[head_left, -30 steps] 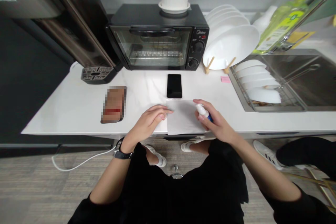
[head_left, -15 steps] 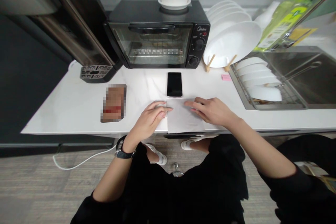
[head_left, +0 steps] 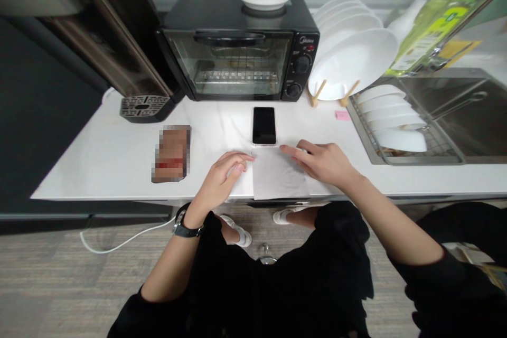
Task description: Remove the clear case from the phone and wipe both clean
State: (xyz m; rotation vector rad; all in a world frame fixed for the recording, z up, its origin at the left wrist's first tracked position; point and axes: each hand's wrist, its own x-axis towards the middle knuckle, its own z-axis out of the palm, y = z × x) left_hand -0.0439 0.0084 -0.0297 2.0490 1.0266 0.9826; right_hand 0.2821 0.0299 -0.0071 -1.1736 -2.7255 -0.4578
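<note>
A thin light-grey cloth lies flat on the white counter at its front edge, right in front of me. My left hand rests at the cloth's left edge, palm down, fingers stretched and holding nothing; a watch is on that wrist. Over the cloth's upper right part is my right hand, its index finger extended towards the upper edge and the other fingers loosely bent. Nothing shows in its grasp. Just beyond the cloth lies a smartphone, its black screen facing up.
Left on the counter is a blurred-out brown rectangular item. Behind stand a drink dispenser and a toaster oven. To the right are racked white plates, a pink piece, and a sink with bowls.
My left hand has drawn slightly left, its fingertips moving back from over the cloth to its edge. My right hand has shifted a little right and away from me. The cloth stays in place.
</note>
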